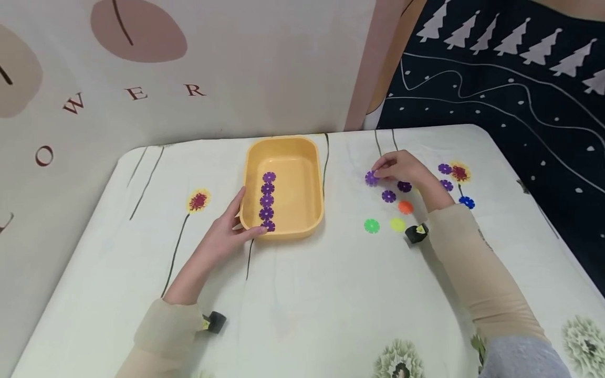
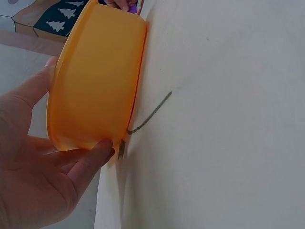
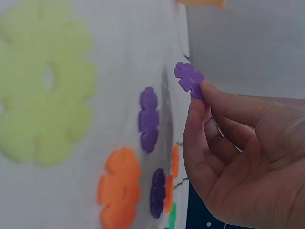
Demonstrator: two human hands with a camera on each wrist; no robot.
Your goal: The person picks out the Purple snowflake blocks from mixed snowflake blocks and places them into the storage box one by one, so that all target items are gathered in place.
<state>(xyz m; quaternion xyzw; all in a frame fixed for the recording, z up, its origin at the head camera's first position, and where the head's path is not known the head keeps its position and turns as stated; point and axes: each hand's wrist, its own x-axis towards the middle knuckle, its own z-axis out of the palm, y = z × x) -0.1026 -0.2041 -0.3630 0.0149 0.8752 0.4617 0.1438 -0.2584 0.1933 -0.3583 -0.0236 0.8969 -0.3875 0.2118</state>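
Observation:
A yellow plastic tray (image 1: 298, 191) stands on the table with a column of several purple flower-shaped discs (image 1: 267, 200) along its left side. My left hand (image 1: 224, 236) holds the tray by its near left corner, thumb over the rim; the left wrist view shows its fingers against the outer wall (image 2: 95, 76). Between thumb and fingertips, my right hand (image 1: 402, 167) pinches another purple flower disc (image 3: 187, 78), raised off the cloth right of the tray. Close under that hand lie a purple disc (image 1: 389, 196) and a darker purple disc (image 1: 404, 186).
Nearer me lie orange (image 1: 405, 207), green (image 1: 372, 226) and yellow (image 1: 397, 225) discs. Beyond the right wrist are more purple discs (image 1: 445, 168) and a blue one (image 1: 467, 202). A hanging cloth (image 1: 283, 79) borders the table's far edge.

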